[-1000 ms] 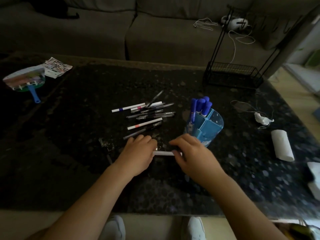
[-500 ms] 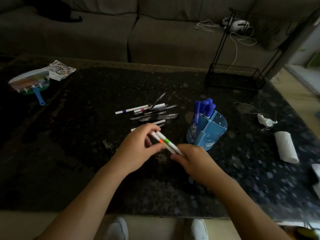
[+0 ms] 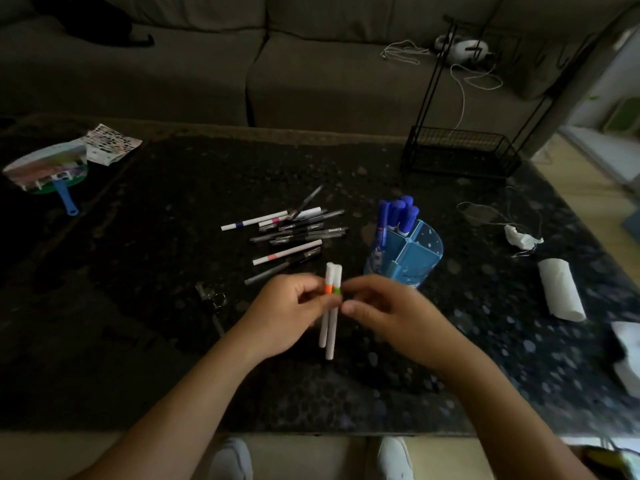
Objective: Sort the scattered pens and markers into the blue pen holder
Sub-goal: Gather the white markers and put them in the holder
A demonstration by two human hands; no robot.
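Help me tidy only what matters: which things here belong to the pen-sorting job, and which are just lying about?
Part of the job:
- two white markers, pinched in the left hand
- right hand, at the markers
- loose pens on the table
- blue pen holder
- blue markers already in it

Lying about:
- hand fan
- keyring
- paper roll
- wire rack

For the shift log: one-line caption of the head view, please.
Left hand pinches two white markers upright, right hand beside them, near the blue pen holder; loose pens remain on the table.
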